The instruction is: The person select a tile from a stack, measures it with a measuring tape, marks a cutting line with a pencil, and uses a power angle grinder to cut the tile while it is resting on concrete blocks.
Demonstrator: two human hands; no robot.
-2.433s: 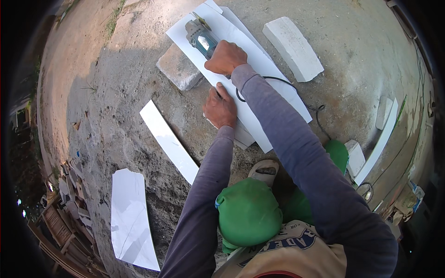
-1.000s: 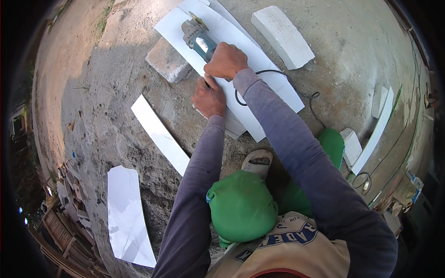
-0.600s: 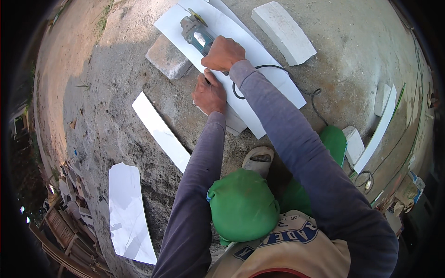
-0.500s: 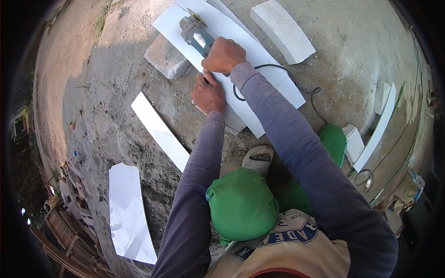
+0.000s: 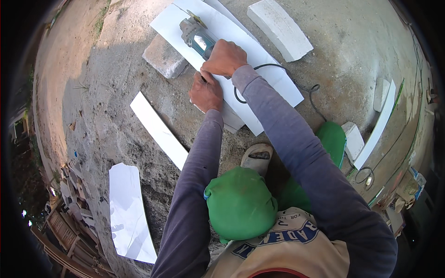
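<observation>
My right hand is wrapped around the body of a teal and grey angle grinder. The grinder's thin disc stands on edge at the far end of a long white tile, and a fine line runs from the disc toward the tile's far edge. Against the tile's left edge, just below the grinder, my left hand is closed with the thumb on top; its fingertips are hidden. A black cord loops from behind my right wrist across the tile.
A rough block and a paler one lie under the tile. Beyond its right side is a white block. White tile strips and a broader offcut lie left; another strip leans on blocks at right.
The grinder has shifted very slightly along the tile, toward me. Both hands keep their grip, and the whole view has drifted a little.
</observation>
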